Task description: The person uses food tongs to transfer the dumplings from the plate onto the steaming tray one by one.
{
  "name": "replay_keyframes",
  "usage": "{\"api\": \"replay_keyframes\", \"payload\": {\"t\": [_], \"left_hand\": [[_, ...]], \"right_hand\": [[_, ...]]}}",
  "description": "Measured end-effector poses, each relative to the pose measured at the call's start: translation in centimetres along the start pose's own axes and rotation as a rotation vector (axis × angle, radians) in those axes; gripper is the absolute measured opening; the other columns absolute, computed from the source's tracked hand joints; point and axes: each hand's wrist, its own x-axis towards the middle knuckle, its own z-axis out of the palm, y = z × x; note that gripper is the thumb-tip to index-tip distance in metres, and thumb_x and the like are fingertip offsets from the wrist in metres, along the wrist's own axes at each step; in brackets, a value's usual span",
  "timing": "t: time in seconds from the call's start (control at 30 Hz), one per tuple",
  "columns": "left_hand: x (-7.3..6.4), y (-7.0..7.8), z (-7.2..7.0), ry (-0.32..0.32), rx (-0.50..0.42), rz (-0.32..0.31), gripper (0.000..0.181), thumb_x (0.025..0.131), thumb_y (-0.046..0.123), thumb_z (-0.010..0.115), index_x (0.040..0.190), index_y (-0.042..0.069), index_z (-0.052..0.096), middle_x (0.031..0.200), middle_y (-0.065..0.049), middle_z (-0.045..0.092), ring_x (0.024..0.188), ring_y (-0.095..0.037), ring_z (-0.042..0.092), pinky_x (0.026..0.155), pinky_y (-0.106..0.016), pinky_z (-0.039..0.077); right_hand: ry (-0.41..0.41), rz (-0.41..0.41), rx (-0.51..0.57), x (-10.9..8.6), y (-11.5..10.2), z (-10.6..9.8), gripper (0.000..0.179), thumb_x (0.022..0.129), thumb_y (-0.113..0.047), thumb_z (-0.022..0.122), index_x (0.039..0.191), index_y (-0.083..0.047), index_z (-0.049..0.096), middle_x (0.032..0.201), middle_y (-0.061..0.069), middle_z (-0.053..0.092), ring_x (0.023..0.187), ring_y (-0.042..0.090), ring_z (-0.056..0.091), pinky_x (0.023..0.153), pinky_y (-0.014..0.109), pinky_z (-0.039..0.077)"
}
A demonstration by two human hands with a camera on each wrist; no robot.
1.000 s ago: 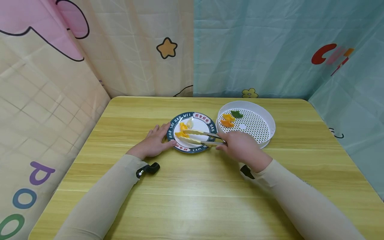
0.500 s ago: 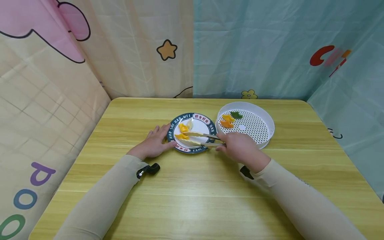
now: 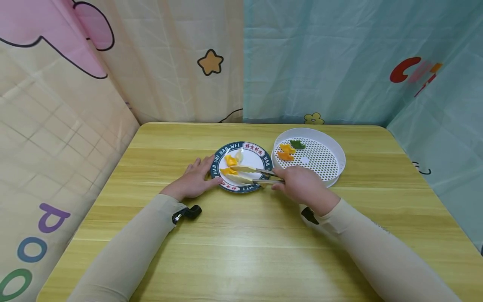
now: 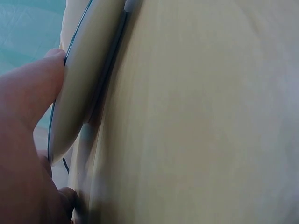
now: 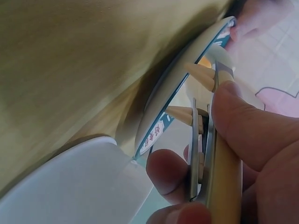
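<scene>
My right hand (image 3: 303, 184) grips a pair of metal tongs (image 3: 269, 181) with pale yellow tips, reaching over the plate from its right side. Between and just beyond the tips lies a yellow dumpling (image 3: 227, 171) at the plate's near left. A second yellow dumpling (image 3: 230, 160) and a whitish one (image 3: 239, 155) are behind it on the round plate (image 3: 256, 158), which has a dark green patterned rim. At the plate's left edge, my left hand (image 3: 194, 178) lies with fingers extended, thumb touching the rim. In the left wrist view, the thumb (image 4: 51, 60) presses against the plate's edge.
A white round steamer tray (image 3: 326, 161) with a perforated base stands right of the plate, partly behind my right hand. In it are a green dumpling (image 3: 298, 144), a yellow one (image 3: 287, 148) and an orange one (image 3: 285, 156). Patterned curtains (image 3: 170, 63) surround the wooden table (image 3: 241, 251).
</scene>
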Motion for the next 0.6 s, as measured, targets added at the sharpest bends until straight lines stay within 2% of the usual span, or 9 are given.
{"api": "replay_keyframes", "payload": {"t": [0.1, 0.23, 0.6], "left_hand": [[-0.01, 0.06, -0.05, 0.0, 0.0, 0.0, 0.099, 0.1, 0.071, 0.052, 0.172, 0.022, 0.002, 0.179, -0.014, 0.007, 0.164, -0.046, -0.004, 0.132, -0.062, -0.003], [0.0, 0.14, -0.06, -0.004, 0.007, -0.002, 0.099, 0.101, 0.07, 0.051, 0.172, 0.022, 0.002, 0.179, -0.014, 0.007, 0.164, -0.045, -0.005, 0.132, -0.061, -0.003], [0.0, -0.02, 0.0, -0.001, 0.028, 0.005, 0.1, 0.101, 0.069, 0.051, 0.171, 0.02, 0.001, 0.178, -0.017, 0.005, 0.163, -0.048, -0.004, 0.132, -0.063, -0.003]], "right_hand": [[-0.006, 0.004, 0.012, 0.11, -0.12, -0.06, 0.034, 0.097, -0.043, 0.075, 0.122, -0.019, 0.071, 0.09, 0.002, 0.066, 0.083, 0.023, 0.059, 0.068, 0.033, 0.048], [-0.02, 0.012, 0.029, 0.19, -0.21, -0.2, 0.032, 0.097, -0.042, 0.075, 0.12, -0.02, 0.072, 0.094, 0.002, 0.067, 0.086, 0.023, 0.059, 0.071, 0.034, 0.049], [-0.033, 0.014, 0.03, 0.4, -0.06, -0.07, 0.038, 0.098, -0.04, 0.075, 0.129, -0.019, 0.072, 0.101, 0.002, 0.07, 0.088, 0.023, 0.06, 0.073, 0.036, 0.051]]}}
